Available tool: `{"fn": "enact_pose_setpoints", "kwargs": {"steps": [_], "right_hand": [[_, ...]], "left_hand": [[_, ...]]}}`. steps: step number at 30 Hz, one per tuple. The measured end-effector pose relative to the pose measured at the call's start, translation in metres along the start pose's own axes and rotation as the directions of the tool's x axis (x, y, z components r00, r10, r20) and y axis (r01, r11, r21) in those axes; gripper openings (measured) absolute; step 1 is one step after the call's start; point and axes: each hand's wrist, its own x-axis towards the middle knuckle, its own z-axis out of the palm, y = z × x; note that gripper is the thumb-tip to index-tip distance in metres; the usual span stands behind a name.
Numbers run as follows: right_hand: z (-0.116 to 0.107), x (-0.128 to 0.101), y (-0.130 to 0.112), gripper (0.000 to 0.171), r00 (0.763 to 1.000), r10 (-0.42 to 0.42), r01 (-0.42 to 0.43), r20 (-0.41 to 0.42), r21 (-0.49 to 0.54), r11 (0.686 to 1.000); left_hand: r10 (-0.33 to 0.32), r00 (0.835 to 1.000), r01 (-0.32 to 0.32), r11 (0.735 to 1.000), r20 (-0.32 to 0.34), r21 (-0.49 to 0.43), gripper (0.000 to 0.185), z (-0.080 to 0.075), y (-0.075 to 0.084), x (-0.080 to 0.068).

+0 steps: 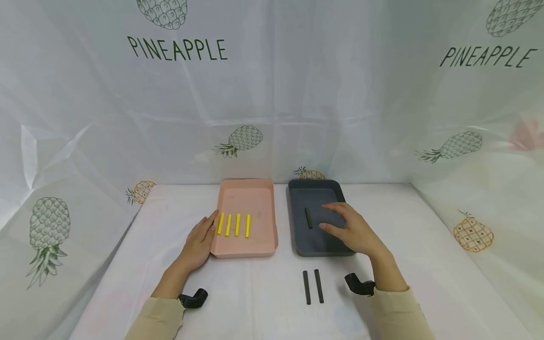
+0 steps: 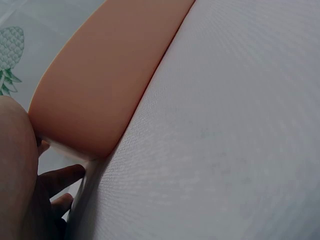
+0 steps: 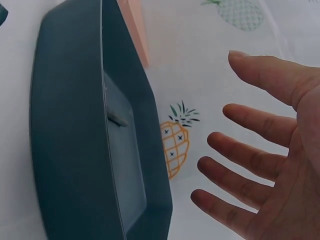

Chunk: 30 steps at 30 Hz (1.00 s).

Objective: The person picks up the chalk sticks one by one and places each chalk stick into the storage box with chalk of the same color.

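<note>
My left hand [image 1: 199,243] rests against the left side of the pink tray [image 1: 261,236], its fingers stretched along the wall. In the left wrist view, fingers show beside the corner of that tray. Several short yellow sticks [image 1: 237,225] lie side by side in it. Over the right part of the dark grey tray [image 1: 327,245] hovers my right hand [image 1: 354,231], thumb and fingers spread with nothing between them. One dark stick [image 1: 308,218] lies in the grey tray, just left of the fingertips. The right wrist view shows the spread fingers above the grey tray's wall [image 3: 70,125].
Two more dark sticks, a left one [image 1: 307,287] and a right one [image 1: 318,286], lie on the white cloth [image 1: 255,302] in front of the grey tray. A pineapple-print curtain [image 1: 318,94] hangs behind the trays and along both sides.
</note>
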Motion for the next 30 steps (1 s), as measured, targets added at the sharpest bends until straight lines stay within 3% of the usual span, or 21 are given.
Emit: {"fn": "enact_pose_setpoints", "kwargs": {"steps": [18,30], "right_hand": [[-0.012,-0.001,0.016,0.059,0.999,0.018,-0.018,-0.049,-0.004,1.0],[-0.023,-0.005,0.027,0.062,0.995,0.074,-0.074,-0.065,0.004,0.997]], "left_hand": [[0.004,1.0,-0.004,1.0,0.001,0.002,0.053,0.0,0.0,0.001],[0.001,1.0,-0.001,1.0,-0.001,0.005,0.053,0.0,0.0,0.002]]}}
